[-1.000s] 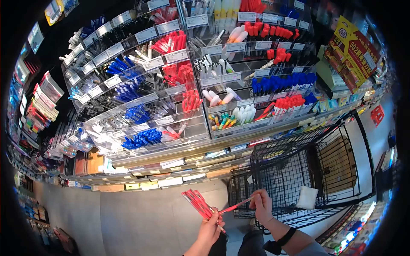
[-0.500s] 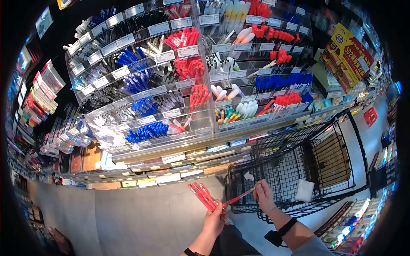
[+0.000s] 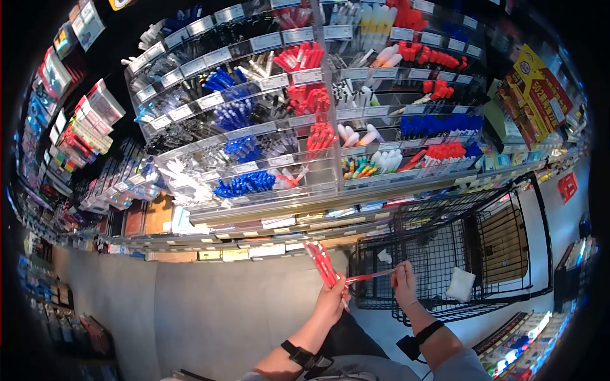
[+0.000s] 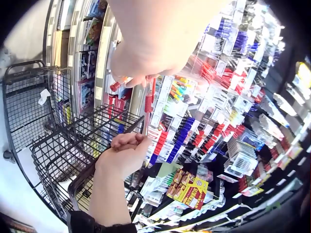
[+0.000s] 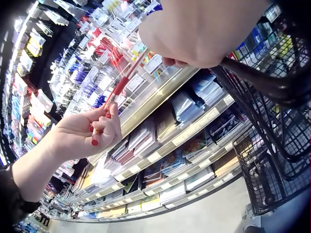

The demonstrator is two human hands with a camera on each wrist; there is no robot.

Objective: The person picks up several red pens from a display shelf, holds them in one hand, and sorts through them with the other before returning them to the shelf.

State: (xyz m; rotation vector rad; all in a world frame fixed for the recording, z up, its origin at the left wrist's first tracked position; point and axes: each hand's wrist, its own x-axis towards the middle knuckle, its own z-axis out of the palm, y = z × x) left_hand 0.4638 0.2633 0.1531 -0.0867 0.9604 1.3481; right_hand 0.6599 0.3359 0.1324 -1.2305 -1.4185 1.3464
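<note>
Pen bundle (image 3: pixel 323 263) now tilts steeper, gripped in your left hand (image 3: pixel 333 300) beside the cart (image 3: pixel 438 251); right hand (image 3: pixel 405 287) pinches a single pen (image 3: pixel 370 275); tugging may scatter others.

Our left hand (image 3: pixel 332 300) has lifted its bundle of red pens (image 3: pixel 321 261) higher against the shelving, and the bundle stands steeper than a second ago. The single red pen (image 3: pixel 370 275) pinched by our right hand (image 3: pixel 405 286) has flattened to nearly level. Our left forearm's black strap (image 3: pixel 298 354) has come into view.

Red-yellow card (image 3: pixel 537 95): "502"; shelf labels (image 3: pixel 267 42) illegible.
</note>
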